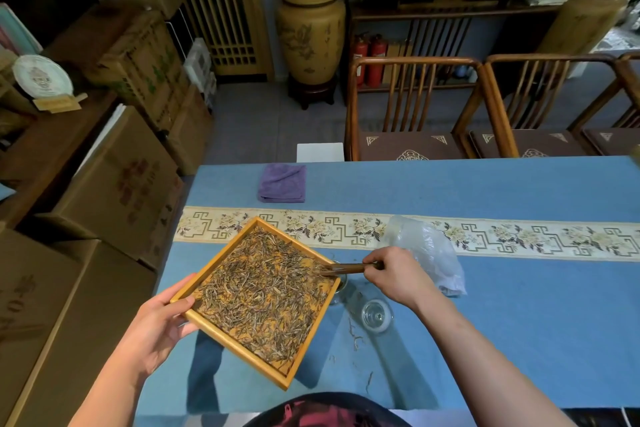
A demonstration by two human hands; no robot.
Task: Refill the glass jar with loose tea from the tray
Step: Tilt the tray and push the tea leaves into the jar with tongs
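On the blue table (485, 322), the right hand (394, 276) pinches a wooden scoop (346, 268) pointing left into the tea (263, 291), the left hand (162, 319) grips the lifted tray (242, 350), and the jar (341, 284) sits mostly hidden under the tray's right corner at frame centre.

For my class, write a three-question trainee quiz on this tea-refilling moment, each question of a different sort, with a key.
1. True or false: the left hand holds the wooden tray lifted and tilted.
2. What does the right hand grip? A) wooden scoop B) purple cloth C) plastic bag
3. Fill in: the glass lid lies on the ___ tablecloth.

Key: 1 true; 2 A; 3 blue.
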